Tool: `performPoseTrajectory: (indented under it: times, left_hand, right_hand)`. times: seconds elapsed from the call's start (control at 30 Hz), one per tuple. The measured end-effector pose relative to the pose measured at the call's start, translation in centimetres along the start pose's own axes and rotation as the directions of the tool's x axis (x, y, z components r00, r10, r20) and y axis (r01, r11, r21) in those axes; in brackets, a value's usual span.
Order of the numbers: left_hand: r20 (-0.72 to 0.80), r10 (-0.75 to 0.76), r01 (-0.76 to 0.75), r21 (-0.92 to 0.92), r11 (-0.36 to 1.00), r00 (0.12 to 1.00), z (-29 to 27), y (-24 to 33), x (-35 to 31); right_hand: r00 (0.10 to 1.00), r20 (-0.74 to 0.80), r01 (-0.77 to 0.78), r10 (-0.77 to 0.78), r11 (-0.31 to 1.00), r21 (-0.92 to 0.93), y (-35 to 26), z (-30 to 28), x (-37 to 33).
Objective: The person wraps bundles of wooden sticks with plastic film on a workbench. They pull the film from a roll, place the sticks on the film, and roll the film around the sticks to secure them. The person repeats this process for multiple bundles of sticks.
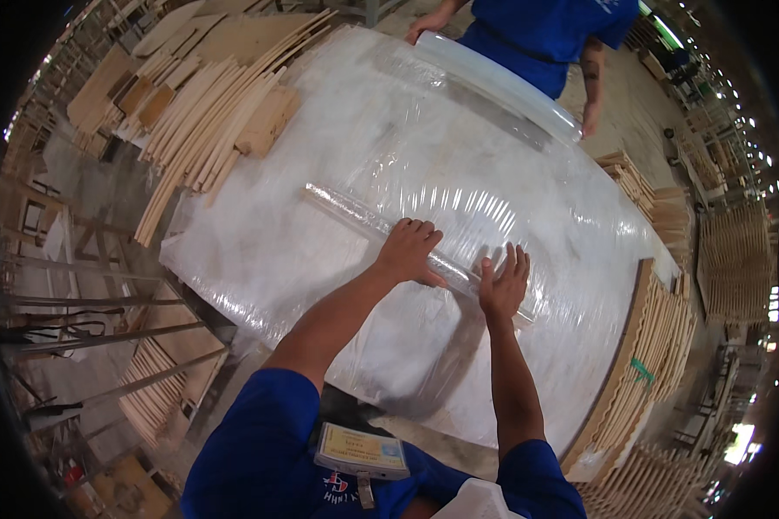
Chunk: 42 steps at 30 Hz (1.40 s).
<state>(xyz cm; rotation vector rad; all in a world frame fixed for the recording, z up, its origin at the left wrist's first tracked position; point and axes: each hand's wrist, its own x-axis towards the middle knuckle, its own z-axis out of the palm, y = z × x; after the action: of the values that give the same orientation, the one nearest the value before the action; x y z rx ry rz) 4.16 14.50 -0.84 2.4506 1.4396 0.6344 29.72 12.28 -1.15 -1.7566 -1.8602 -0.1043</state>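
A slim roll of clear plastic film (346,210) lies slantwise across a large table covered in the same shiny film (260,233). My left hand (409,253) is bent over the middle of this roll, its fingers curled on the far side and the thumb on the near side. Close to the roll's right end, my right hand (505,284) rests against it with fingers stretched out and apart. Across the table a co-worker in blue holds a thicker film roll (502,82) by both ends.
Long curved wooden strips (208,130) are stacked at the table's left edge, next to a wooden block (268,121). More wooden strips (649,346) lie along the right edge, with a green tie (641,371) on them. Metal bars (112,337) stick out at the lower left.
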Motion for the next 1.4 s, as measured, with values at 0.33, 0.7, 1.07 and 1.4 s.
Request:
performPoseTrajectory:
  times: [0.33,0.7,1.07,1.4]
  left_hand:
    - [0.048,-0.059,0.068,-0.223,0.973,0.997,0.9,-2.7,5.8]
    - [0.229,-0.865,-0.025,-0.963,-0.267,0.447,-5.8,-4.3,-7.0]
    - [0.119,-0.735,-0.276,-0.877,-0.392,0.667,-10.1,-0.1,-5.1]
    - [0.200,-0.779,-0.216,-0.893,-0.394,0.595,-8.7,-1.4,-6.7]
  right_hand:
    - [0.935,0.245,0.252,-0.255,0.967,0.047,-1.7,-0.5,1.1]
    - [0.946,0.224,0.182,-0.235,0.955,0.233,-1.4,-3.8,-3.8]
    - [0.834,0.154,0.396,-0.530,0.769,0.502,-12.2,-9.4,6.5]
    - [0.131,0.669,0.704,-0.732,0.544,0.457,-26.4,-3.6,18.5]
